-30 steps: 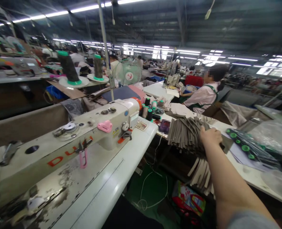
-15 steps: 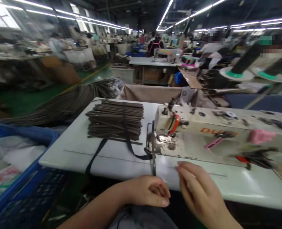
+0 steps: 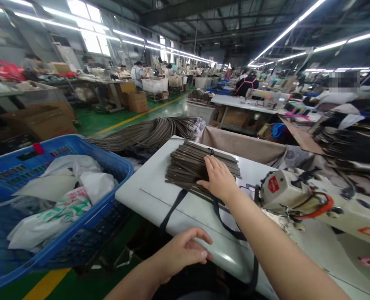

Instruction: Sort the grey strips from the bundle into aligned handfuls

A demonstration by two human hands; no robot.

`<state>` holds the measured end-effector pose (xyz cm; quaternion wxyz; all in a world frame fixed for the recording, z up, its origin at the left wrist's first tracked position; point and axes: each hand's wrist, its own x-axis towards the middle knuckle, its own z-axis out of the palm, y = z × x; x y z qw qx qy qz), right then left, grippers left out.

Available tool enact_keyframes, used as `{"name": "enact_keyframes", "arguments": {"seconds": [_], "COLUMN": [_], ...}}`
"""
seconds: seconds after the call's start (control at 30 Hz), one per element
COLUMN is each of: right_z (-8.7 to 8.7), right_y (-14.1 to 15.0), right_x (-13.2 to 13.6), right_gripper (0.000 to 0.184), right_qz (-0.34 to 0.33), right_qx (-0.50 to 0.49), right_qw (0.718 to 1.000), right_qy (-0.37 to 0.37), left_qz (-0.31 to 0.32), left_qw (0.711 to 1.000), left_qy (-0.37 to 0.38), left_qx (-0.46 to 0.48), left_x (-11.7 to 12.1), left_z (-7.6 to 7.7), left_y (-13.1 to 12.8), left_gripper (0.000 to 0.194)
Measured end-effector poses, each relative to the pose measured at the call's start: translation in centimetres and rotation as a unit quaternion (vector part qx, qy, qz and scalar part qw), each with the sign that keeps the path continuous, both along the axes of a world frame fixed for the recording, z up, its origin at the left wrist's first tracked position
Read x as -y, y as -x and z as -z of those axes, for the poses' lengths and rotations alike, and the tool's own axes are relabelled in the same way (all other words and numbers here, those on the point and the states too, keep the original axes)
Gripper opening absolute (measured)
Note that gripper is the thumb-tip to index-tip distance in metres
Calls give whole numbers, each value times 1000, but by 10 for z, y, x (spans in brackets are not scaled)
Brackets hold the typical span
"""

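Observation:
A bundle of dark grey-brown fabric strips [image 3: 187, 166] lies on the white sewing table [image 3: 147, 179]. My right hand [image 3: 219, 177] rests on the right part of the bundle with its fingers stretched out. A dark strap [image 3: 174, 210] runs from under the bundle over the table's front edge, and another length of it hangs in a loop below my right wrist. Over the near edge of the table hovers my left hand [image 3: 187, 252], fingers apart and loosely curved, holding nothing. The sewing machine [image 3: 300, 196] stands to the right of my right forearm.
A blue plastic basket [image 3: 122, 175] holding white plastic bags [image 3: 62, 200] stands left of the table. Behind the table are a heap of long grey-brown strips [image 3: 150, 129] and a fabric-lined bin [image 3: 241, 141]. Other people sit at machines farther off.
My right hand has moved from the table edge before the machine, leftward and forward onto the bundle. The view has turned left, bringing more of the blue basket in. My left hand's fingers have opened.

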<state>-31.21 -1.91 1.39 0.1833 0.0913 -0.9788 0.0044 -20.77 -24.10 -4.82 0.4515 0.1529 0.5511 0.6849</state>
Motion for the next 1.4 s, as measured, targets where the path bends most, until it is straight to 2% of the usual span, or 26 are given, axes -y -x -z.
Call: {"name": "enact_keyframes", "arguments": {"seconds": [0.13,0.23,0.33,0.43,0.57,0.67,0.73,0.83,0.97,1.1,1.17,1.23,1.4], "right_z": [-2,4,18,36,50,53,53,50,43,36,33,28,10], "right_y": [28,23,3,-25,-59,-78,-86,-90,-86,-80,-78,-78,-92], "right_x": [-3,-1,10,25,43,51,53,50,43,37,36,37,51], "right_gripper": [93,79,58,57,67,64,54,35,18,19,20,22,23], "right_qz": [88,76,33,20,8,-15,-22,-25,-13,7,9,6,9], "right_qx": [41,31,-7,-20,-29,-33,-16,21,52,82,71,47,29], "right_qw": [995,995,997,998,999,999,998,998,998,989,986,988,997], "right_qy": [-33,-54,-65,-56,-39,-41,-52,-52,20,124,148,145,74], "left_qz": [-39,-95,-174,-226,-222,-202,-203,-215,-247,-264,-260,-257,-263], "left_qw": [998,989,971,949,945,947,950,959,962,958,958,958,957], "left_qy": [-46,-99,-131,-159,-193,-224,-219,-171,-100,-87,-82,-76,-62], "left_qx": [25,47,99,152,142,107,94,69,55,74,85,98,105], "left_x": [3,0,-5,-12,-17,-18,-17,-16,-15,-15,-15,-15,-15], "left_z": [1,3,6,10,10,5,3,3,8,11,12,12,7], "left_y": [6,12,19,23,25,25,24,23,24,25,24,24,22], "left_gripper": [50,51,52,57,53,45,41,37,36,29,28,27,23]}}
